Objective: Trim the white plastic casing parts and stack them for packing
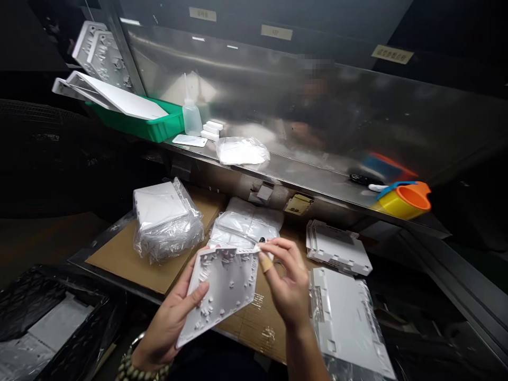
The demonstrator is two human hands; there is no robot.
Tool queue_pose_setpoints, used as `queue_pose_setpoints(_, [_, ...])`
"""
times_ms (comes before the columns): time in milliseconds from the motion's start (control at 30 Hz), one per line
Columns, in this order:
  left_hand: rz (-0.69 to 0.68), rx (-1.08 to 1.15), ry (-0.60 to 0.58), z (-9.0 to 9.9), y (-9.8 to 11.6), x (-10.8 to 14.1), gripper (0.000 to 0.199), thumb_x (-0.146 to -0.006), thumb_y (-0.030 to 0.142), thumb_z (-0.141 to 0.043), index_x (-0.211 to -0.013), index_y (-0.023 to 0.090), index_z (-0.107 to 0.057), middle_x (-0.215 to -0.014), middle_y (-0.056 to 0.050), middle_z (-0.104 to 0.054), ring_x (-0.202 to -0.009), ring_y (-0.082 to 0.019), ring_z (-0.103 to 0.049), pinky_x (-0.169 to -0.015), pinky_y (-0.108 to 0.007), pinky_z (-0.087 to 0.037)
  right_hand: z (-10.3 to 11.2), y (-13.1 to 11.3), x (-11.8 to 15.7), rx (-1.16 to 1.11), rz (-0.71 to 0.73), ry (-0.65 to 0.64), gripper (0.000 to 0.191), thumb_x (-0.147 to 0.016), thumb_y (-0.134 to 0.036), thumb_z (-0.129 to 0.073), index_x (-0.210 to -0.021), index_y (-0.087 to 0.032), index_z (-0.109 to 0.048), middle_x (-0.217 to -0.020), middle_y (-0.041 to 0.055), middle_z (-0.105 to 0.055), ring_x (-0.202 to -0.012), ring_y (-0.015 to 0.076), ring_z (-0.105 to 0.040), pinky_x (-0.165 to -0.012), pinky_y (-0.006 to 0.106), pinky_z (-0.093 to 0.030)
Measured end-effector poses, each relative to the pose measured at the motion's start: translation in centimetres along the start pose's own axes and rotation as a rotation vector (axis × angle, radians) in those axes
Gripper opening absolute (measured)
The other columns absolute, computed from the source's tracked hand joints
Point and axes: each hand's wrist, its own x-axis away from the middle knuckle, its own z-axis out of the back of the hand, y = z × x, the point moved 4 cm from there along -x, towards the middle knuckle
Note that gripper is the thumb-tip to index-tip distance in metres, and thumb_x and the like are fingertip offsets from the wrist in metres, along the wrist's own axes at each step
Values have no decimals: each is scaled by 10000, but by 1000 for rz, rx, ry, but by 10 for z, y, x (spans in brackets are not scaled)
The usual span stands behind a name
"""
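My left hand (174, 312) grips a white plastic panel (232, 286) by its left edge, thumb on the face. The panel is tilted, its inner side with small clips and posts toward me. At its upper right corner my right hand (288, 280) is closed in a pinch, with tan tape around one digit. Something small and white shows between those fingertips, too small to name. Behind the panel lie flat white pieces in clear plastic bags (246, 219). A stack of white panels (337, 246) and a larger pile of white panels (347, 317) are right of my right hand.
Cardboard (130, 254) covers the bench, with a bagged stack of white panels (161, 203) on it. On the metal shelf (297, 172) stand a green bin (159, 127), a squeeze bottle (192, 117) and a yellow and orange tape dispenser (405, 201). A black crate (91, 323) is at lower left.
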Motion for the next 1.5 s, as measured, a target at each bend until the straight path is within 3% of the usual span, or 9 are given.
queue_pose_setpoints(233, [-194, -181, -68, -19, -17, -5, 558, -876, 335, -770, -1406, 406, -608, -1604, 24, -491, -1528, -269, -349, -1268, -353, -241, -28, -16, 11, -21, 74, -3, 229, -949, -161, -674, -1121, -291, -751, -1048, 55, -659, -985, 203, -653, -888, 380, -559])
queue_pose_setpoints(467, [-97, -119, -84, -7, -26, -17, 683, -884, 290, -769, -1500, 397, -496, -1566, -42, -539, -1463, -295, -456, -1226, -397, -362, -32, -1, 11, 44, 68, -41, 195, -970, -206, -652, -1119, -282, -751, -1065, 61, -668, -1020, 207, -648, -907, 376, -549])
queue_pose_setpoints(600, [42, -18, 6, 17, -21, -29, 894, -890, 189, -752, -1603, 423, -266, -1458, -96, -640, -1271, -316, -650, -1101, -483, -523, -13, 81, 12, 239, -196, 52, 282, -988, -416, -593, -1123, -225, -751, -1116, 94, -690, -1002, 232, -647, -840, 381, -550])
queue_pose_setpoints(700, [6, 114, 0, 33, -7, -33, 799, -961, 225, -656, -1631, 326, -231, -1452, -135, -638, -1273, -329, -646, -1134, -508, -489, 12, 162, 31, 424, -420, 109, 417, -930, -509, -566, -1083, -168, -750, -1125, 143, -691, -1027, 281, -623, -918, 435, -495])
queue_pose_setpoints(800, [85, 268, -152, 39, 2, -33, 719, -1017, 398, -542, -1637, 212, -230, -1485, -182, -593, -1349, -379, -570, -1183, -559, -414, 23, 221, 63, 492, -570, 40, 346, -825, -481, -624, -882, -165, -752, -936, 154, -713, -954, 327, -597, -960, 497, -429])
queue_pose_setpoints(933, [144, 365, -361, 39, 10, -30, 776, -1003, 583, -470, -1619, 148, -282, -1523, -200, -544, -1432, -409, -462, -1228, -575, -322, 20, 251, 102, 505, -727, -24, 228, -760, -400, -644, -841, -200, -716, -853, 152, -706, -1018, 365, -576, -960, 497, -413])
queue_pose_setpoints(1233, [119, 226, -335, 43, 17, -32, 765, -965, 654, -493, -1562, 182, -409, -1434, -180, -640, -1370, -386, -557, -1182, -538, -408, 7, 221, 109, 155, -840, 23, 547, -832, -698, -587, -904, -178, -742, -1288, 192, -694, -1338, 374, -528, -1128, 503, -397])
queue_pose_setpoints(1367, [12, -295, -115, 58, -1, -50, 642, -979, 576, -522, -1520, 238, -447, -1314, -145, -720, -1159, -317, -713, -998, -469, -572, 6, 172, 135, -181, -979, -51, 827, -850, -888, -406, -1044, -176, -780, -1103, 170, -780, -1137, 356, -699, -972, 505, -548])
queue_pose_setpoints(1500, [18, -785, -189, 80, -41, -85, 549, -988, 611, -465, -1145, 151, -720, -1009, -151, -794, -866, -292, -769, -824, -458, -624, 26, 145, 178, -650, -1262, 8, 676, -754, -666, -803, -1214, -177, -722, -1112, 141, -791, -1085, 348, -737, -943, 495, -591])
